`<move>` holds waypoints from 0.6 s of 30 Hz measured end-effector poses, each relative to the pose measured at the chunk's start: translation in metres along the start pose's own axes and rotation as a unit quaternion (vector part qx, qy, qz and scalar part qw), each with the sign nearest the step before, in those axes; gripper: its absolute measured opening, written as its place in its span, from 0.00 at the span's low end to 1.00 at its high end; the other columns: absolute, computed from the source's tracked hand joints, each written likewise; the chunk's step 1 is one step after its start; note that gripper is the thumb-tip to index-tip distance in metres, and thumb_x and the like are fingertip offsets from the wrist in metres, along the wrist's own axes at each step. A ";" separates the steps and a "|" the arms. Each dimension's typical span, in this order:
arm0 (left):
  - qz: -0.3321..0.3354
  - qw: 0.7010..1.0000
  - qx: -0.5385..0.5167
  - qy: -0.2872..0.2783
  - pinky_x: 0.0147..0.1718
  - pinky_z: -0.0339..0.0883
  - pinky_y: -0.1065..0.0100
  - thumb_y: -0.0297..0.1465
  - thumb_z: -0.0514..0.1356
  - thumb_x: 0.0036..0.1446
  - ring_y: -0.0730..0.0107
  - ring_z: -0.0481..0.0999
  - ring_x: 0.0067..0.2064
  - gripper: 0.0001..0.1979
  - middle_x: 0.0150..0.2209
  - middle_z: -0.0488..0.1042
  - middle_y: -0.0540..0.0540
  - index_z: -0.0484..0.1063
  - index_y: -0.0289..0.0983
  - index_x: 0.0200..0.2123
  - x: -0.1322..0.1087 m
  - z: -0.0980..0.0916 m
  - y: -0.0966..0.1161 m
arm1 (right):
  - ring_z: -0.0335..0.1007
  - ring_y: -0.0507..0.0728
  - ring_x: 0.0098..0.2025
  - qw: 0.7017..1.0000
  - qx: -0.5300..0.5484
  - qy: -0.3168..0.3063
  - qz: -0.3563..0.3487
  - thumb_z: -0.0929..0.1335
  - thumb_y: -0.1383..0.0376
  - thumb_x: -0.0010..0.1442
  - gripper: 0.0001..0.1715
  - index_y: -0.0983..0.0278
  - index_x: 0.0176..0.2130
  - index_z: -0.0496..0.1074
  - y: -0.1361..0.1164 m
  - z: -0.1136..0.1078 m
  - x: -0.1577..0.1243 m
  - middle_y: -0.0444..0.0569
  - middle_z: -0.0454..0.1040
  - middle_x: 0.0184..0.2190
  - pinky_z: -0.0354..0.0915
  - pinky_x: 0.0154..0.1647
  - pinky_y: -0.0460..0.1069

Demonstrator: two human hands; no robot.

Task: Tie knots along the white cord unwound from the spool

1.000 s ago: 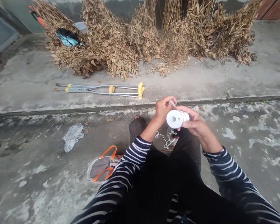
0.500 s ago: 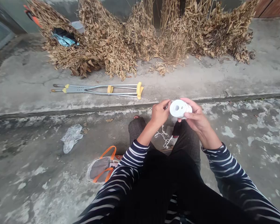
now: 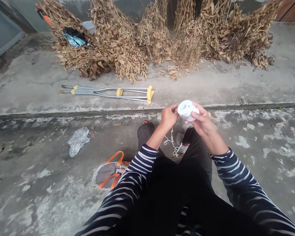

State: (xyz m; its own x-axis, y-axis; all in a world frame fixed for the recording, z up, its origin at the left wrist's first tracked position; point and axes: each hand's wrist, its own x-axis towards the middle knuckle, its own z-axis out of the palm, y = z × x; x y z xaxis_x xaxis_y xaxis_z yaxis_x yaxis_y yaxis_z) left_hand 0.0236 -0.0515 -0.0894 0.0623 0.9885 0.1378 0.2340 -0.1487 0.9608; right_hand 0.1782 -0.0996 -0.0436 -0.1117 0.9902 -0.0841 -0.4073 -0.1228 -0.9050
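A white spool (image 3: pixel 186 110) with a hole through its middle and a dark mark on its end face is in my right hand (image 3: pixel 203 123), whose fingers and thumb wrap its side. Right beside the spool's left edge, my left hand (image 3: pixel 169 116) is closed in a pinch. A knotted white cord (image 3: pixel 172 141) hangs below that hand between my knees, its upper end seeming to run up into the pinch. The fingertips partly hide what they grip.
Metal crutches (image 3: pixel 105 92) with yellow pads lie on the raised concrete ledge (image 3: pixel 34 98). Dried plants (image 3: pixel 127 49) hang behind it. A clear plastic bag (image 3: pixel 78 141) and a mesh bag with orange handles (image 3: pixel 107 175) are on the ground at left.
The spool has tipped in my right hand, so more of its side shows, and it has moved slightly up and left. My left hand keeps its pinch beside it. The whole view has shifted a little.
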 end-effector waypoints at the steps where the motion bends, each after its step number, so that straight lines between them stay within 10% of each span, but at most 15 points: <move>1: 0.004 1.000 -0.003 0.000 0.33 0.67 0.72 0.24 0.60 0.53 0.71 0.75 0.30 0.05 0.27 0.79 0.49 0.77 0.34 0.29 0.005 0.000 0.000 | 0.75 0.54 0.38 1.000 0.002 -0.002 0.000 0.82 0.56 0.46 0.35 0.57 0.52 0.76 0.001 0.002 0.000 0.47 0.79 0.45 0.75 0.30 0.48; 12: -0.073 0.982 -0.175 -0.009 0.29 0.62 0.75 0.24 0.60 0.55 0.76 0.71 0.26 0.06 0.25 0.76 0.50 0.75 0.33 0.26 0.053 0.020 0.016 | 0.75 0.54 0.36 1.000 -0.001 0.019 -0.015 0.84 0.58 0.42 0.32 0.56 0.46 0.79 -0.004 0.006 -0.006 0.45 0.79 0.41 0.76 0.28 0.47; 18: -0.039 0.984 -0.173 -0.002 0.29 0.62 0.75 0.21 0.57 0.57 0.75 0.71 0.26 0.09 0.24 0.75 0.52 0.75 0.34 0.28 0.039 0.027 0.010 | 0.75 0.53 0.34 0.999 0.023 0.020 -0.034 0.83 0.56 0.43 0.32 0.55 0.48 0.79 -0.012 -0.001 -0.004 0.45 0.80 0.43 0.75 0.26 0.47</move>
State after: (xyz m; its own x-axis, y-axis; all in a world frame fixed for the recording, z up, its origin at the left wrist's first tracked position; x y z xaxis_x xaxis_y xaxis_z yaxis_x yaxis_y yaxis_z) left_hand 0.0548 -0.0156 -0.0807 0.0619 0.9962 0.0608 -0.1070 -0.0540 0.9928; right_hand 0.1846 -0.1017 -0.0331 -0.0459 0.9982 -0.0397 -0.4536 -0.0562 -0.8895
